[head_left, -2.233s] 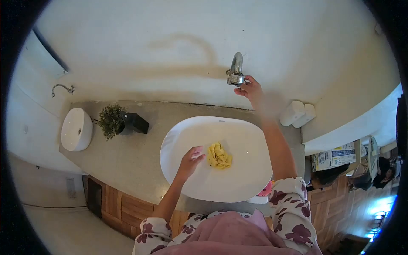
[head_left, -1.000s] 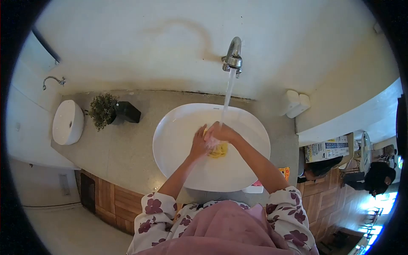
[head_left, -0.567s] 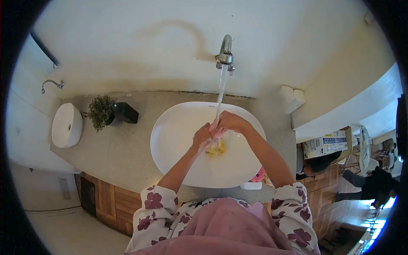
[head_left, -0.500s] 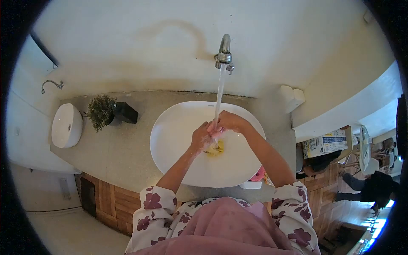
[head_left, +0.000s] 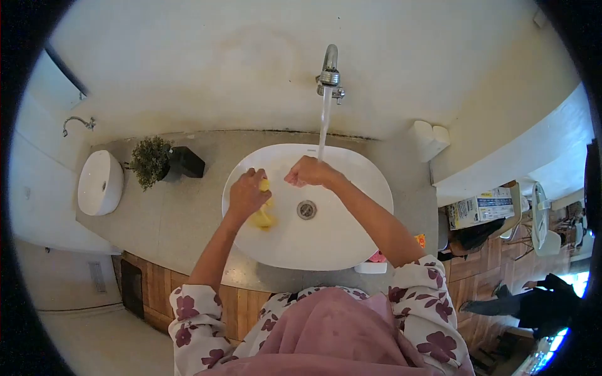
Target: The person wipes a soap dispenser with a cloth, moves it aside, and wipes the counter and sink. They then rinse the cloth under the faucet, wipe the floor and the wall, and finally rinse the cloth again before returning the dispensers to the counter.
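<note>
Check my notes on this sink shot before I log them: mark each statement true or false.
1. Water runs from the tap. True.
2. The left hand grips the yellow cloth. True.
3. The right hand is on the tap. False: it is a closed fist under the stream, over the basin.
4. The potted plant stands right of the basin. False: left.
5. The drain is covered. False: it shows.

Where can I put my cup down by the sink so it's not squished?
The grey counter is bare between the potted plant and the big sink's left rim. The sink itself is crowded: the left hand grips a yellow cloth, the right hand is under the tap's water. Two white rolls crowd the right corner.
</note>
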A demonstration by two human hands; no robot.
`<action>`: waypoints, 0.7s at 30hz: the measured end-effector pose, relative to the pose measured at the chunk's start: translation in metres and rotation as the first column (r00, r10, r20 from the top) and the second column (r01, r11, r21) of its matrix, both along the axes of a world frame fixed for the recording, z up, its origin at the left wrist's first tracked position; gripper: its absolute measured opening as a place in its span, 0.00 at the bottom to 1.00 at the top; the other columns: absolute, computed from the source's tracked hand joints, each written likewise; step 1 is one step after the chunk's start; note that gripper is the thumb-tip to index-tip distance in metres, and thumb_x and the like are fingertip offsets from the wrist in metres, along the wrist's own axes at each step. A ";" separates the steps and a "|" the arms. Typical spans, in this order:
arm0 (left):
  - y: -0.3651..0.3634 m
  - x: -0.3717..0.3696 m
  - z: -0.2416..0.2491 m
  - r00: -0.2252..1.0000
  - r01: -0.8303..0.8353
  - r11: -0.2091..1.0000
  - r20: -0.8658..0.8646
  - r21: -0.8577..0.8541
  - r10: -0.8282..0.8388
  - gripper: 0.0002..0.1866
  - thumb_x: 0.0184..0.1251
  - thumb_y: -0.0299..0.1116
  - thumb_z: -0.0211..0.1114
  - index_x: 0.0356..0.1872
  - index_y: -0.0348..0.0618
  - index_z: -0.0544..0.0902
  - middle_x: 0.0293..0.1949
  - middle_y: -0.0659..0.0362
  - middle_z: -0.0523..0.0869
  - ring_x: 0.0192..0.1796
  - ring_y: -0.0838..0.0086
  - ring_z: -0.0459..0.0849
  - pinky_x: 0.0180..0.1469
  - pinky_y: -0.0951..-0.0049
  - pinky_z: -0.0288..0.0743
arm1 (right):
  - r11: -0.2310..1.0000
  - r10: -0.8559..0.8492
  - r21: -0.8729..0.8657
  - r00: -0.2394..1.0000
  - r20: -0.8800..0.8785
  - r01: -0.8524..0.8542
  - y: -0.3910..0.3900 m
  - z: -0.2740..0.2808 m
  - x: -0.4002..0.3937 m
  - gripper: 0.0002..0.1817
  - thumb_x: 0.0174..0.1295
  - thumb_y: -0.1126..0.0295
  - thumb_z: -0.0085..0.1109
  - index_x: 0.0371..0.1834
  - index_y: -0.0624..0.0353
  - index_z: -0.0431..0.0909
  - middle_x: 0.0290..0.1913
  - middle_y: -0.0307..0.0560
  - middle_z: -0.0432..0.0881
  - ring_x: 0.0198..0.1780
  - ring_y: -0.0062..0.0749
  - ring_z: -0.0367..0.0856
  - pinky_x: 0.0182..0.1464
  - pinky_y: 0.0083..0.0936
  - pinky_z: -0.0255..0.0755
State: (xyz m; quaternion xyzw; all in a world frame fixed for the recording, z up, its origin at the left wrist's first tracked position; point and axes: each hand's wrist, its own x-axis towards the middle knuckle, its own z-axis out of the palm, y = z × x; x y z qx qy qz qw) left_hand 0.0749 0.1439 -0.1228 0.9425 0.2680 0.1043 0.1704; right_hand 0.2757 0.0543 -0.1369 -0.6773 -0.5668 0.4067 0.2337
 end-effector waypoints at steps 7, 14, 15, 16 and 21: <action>0.011 -0.005 0.020 0.998 -0.060 0.996 0.001 0.063 0.060 0.18 0.41 0.34 0.69 0.37 0.47 0.76 0.35 0.56 0.78 0.41 0.59 0.80 0.40 0.60 0.75 | 0.921 0.291 0.037 0.749 0.595 -0.387 -0.012 -0.045 0.033 0.14 0.50 0.63 0.57 0.22 0.66 0.78 0.33 0.58 0.83 0.35 0.47 0.83 0.35 0.34 0.77; 0.000 0.008 0.019 0.998 -0.004 0.999 0.055 0.049 0.001 0.17 0.42 0.34 0.67 0.37 0.47 0.77 0.35 0.56 0.78 0.41 0.60 0.80 0.40 0.61 0.76 | 0.901 0.032 -0.434 0.992 0.120 0.023 -0.060 -0.008 0.024 0.03 0.49 0.77 0.59 0.24 0.63 0.81 0.28 0.48 0.85 0.28 0.28 0.86 0.31 0.23 0.78; -0.003 0.010 0.019 0.998 -0.003 0.999 0.056 0.049 0.001 0.17 0.42 0.34 0.67 0.37 0.47 0.77 0.35 0.56 0.78 0.41 0.60 0.80 0.40 0.61 0.76 | 0.893 -0.063 -0.439 0.994 0.091 0.097 -0.067 -0.009 0.024 0.01 0.48 0.79 0.59 0.23 0.65 0.80 0.28 0.47 0.85 0.28 0.27 0.86 0.31 0.20 0.78; -0.007 0.011 0.019 0.999 0.000 0.999 0.036 0.049 -0.002 0.17 0.42 0.34 0.67 0.36 0.47 0.77 0.35 0.56 0.78 0.40 0.60 0.80 0.40 0.61 0.76 | 0.894 -0.065 -0.436 0.993 0.095 0.100 -0.074 -0.015 0.024 0.01 0.48 0.79 0.59 0.23 0.65 0.80 0.28 0.47 0.85 0.28 0.27 0.86 0.31 0.20 0.78; -0.017 0.009 0.029 0.997 0.026 1.000 -0.070 -0.002 -0.026 0.16 0.41 0.35 0.66 0.36 0.47 0.77 0.34 0.56 0.79 0.40 0.61 0.81 0.40 0.61 0.76 | 0.961 -0.085 -0.219 0.934 0.347 0.169 -0.107 -0.040 0.015 0.04 0.45 0.70 0.61 0.17 0.54 0.82 0.22 0.45 0.83 0.27 0.36 0.84 0.34 0.31 0.77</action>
